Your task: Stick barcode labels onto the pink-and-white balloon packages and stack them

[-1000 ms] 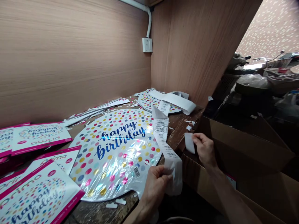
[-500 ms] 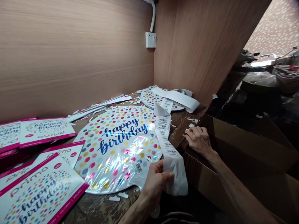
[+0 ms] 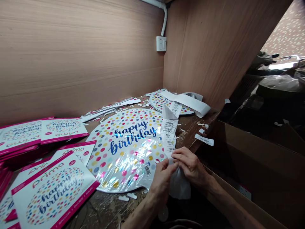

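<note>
A long strip of barcode labels [image 3: 169,128] runs down over the right side of a flat foil balloon [image 3: 128,149] printed "happy birthday" with coloured dots. My left hand [image 3: 160,179] pinches the strip near its lower end, where the blank backing [image 3: 179,186] hangs below the table edge. My right hand [image 3: 190,165] meets it there, its fingers closed at the strip beside the left fingertips. Whether a single label is between the right fingers is hidden. A small barcode label [image 3: 147,170] sits on the balloon's lower part.
Pink-and-white balloon packets [image 3: 56,190] lie at the left. More dotted balloons [image 3: 156,98] are stacked in the back corner under curled backing paper [image 3: 188,100]. A loose label [image 3: 204,140] hangs at the table's right edge, above a cardboard box [image 3: 228,149]. White scraps [image 3: 128,196] lie in front.
My right hand has moved left from the table's right edge to the strip beside my left hand. A label now shows at that edge. The view has shifted slightly.
</note>
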A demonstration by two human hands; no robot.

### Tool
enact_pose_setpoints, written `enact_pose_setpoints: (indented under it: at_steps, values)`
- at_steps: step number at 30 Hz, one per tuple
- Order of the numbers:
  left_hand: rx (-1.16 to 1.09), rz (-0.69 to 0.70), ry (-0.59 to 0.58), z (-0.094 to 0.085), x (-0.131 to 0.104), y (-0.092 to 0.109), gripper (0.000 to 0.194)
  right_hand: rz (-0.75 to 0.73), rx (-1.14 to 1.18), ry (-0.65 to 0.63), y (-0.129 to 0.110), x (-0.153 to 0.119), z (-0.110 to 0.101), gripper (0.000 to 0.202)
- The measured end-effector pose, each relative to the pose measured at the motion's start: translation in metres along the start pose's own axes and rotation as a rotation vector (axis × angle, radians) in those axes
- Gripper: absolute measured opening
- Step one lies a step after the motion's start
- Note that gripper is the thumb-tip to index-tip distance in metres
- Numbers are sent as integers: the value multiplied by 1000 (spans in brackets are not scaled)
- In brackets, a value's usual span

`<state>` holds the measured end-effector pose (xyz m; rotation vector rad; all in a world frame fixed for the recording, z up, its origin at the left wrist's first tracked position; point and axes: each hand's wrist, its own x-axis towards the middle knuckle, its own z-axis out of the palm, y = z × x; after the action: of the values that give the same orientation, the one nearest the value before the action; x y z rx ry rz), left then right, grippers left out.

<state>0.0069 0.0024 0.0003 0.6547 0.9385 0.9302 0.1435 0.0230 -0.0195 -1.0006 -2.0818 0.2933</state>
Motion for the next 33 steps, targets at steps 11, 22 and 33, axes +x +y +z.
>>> enact_pose_setpoints:
  at_steps: [11, 22, 33]
  values:
    - [407, 136, 19, 0, 7, 9, 10, -26, 34, 44, 0, 4, -3, 17]
    - [466, 18, -12, -2, 8, 6, 14, 397, 350, 168, 0, 2, 3, 19]
    - [140, -70, 17, -5, -2, 7, 23, 249, -806, 469, 68, -20, -38, 17]
